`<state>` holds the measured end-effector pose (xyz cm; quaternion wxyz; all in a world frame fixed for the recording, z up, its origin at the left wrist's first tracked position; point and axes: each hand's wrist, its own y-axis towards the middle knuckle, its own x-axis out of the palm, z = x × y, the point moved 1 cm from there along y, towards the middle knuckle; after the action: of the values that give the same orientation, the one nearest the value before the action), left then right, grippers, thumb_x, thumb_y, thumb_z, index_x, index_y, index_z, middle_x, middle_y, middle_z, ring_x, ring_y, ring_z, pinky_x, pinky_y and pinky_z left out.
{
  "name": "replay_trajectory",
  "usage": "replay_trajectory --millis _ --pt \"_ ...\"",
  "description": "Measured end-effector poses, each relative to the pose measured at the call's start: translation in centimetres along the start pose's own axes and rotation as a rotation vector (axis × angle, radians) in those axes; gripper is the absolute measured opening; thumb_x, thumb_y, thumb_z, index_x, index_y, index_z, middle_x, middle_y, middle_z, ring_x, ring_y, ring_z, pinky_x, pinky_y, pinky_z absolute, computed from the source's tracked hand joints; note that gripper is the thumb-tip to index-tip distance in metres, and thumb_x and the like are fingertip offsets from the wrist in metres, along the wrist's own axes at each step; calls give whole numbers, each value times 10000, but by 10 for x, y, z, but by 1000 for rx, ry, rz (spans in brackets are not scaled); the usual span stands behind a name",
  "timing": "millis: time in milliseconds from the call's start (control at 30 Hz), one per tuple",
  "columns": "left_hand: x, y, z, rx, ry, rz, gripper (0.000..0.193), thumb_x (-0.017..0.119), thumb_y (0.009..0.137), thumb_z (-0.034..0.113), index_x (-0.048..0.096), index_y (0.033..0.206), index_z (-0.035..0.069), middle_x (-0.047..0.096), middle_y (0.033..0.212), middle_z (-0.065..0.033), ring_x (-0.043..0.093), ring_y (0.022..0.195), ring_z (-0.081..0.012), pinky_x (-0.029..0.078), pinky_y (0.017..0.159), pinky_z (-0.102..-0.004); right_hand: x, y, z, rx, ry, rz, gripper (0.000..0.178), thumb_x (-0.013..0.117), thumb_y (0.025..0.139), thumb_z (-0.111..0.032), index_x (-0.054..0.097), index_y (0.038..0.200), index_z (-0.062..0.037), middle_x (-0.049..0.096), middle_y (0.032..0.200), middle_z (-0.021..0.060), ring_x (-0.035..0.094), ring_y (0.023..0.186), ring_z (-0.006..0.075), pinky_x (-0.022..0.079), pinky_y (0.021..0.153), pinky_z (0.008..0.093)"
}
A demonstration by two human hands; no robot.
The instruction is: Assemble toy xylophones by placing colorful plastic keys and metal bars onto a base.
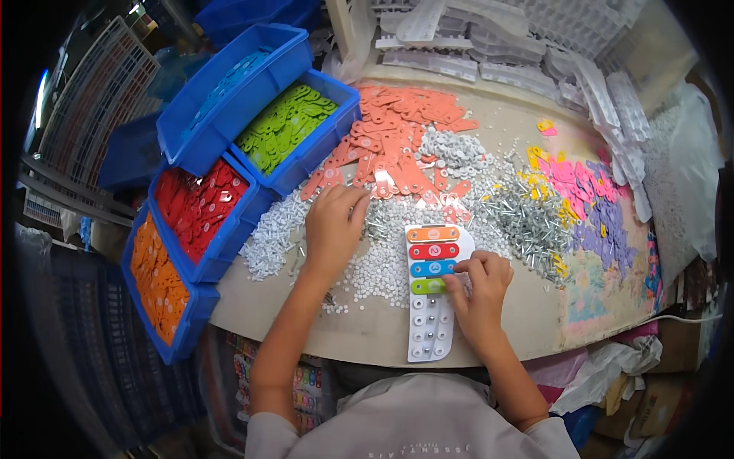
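Observation:
A white plastic board (431,336) lies upright in front of me. Across its upper part sit orange (433,235), red (433,251), blue (431,268) and green (428,286) plastic strips; its lower part shows bare pegs and white rings. My right hand (483,291) is closed beside the board, its fingertips at the right ends of the blue and green strips; anything between them is hidden. Beyond the board to the left, my left hand (333,229) has its fingers curled down at the edge of the coral strips (386,130) and small metal pins (376,222). What it pinches, if anything, cannot be seen.
Blue bins (271,187) at the left hold blue, green, red and orange strips. White rings (375,275) and a heap of metal pins (531,222) cover the middle. Pink (577,180) and purple pieces (604,237) lie right. White plastic trays (497,53) line the back.

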<state>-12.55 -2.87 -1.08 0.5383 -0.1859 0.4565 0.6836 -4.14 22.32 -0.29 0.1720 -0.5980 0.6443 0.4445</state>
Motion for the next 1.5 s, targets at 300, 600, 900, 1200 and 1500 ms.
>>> replay_trajectory --millis 300,600,900,1200,1500 --pt "51 37 -6 60 197 -72 348 712 835 247 607 1055 -2 660 843 -158 649 796 -353 492 700 -472 -47 17 44 70 -87 159 116 726 826 -118 642 891 -72 559 978 89 508 977 277 353 865 405" --pt "37 45 -17 45 273 -92 170 629 841 137 621 805 -29 650 735 -207 641 700 -397 486 648 -496 -122 7 145 303 -248 252 99 661 862 -75 648 935 -9 650 921 112 587 892 287 448 804 389" --pt "1 27 2 -159 -123 72 170 600 922 123 577 806 1 568 648 -29 466 555 -138 363 531 -299 -110 -36 170 427 -30 135 123 664 847 -56 651 955 1 636 939 122 587 875 260 481 801 364" --pt "-22 -74 76 -676 -978 -421 147 614 981 142 690 973 17 673 741 -11 524 579 -9 375 478 -162 -115 -24 176 312 -158 -43 161 665 816 -41 569 938 1 575 940 120 526 947 298 432 872 380" --pt "-12 -117 83 -830 -1118 -504 142 626 977 133 682 952 5 676 735 -27 557 592 -25 409 488 -167 -111 -11 150 437 -57 -54 176 666 853 -35 545 971 13 576 841 104 544 775 223 450 730 325"
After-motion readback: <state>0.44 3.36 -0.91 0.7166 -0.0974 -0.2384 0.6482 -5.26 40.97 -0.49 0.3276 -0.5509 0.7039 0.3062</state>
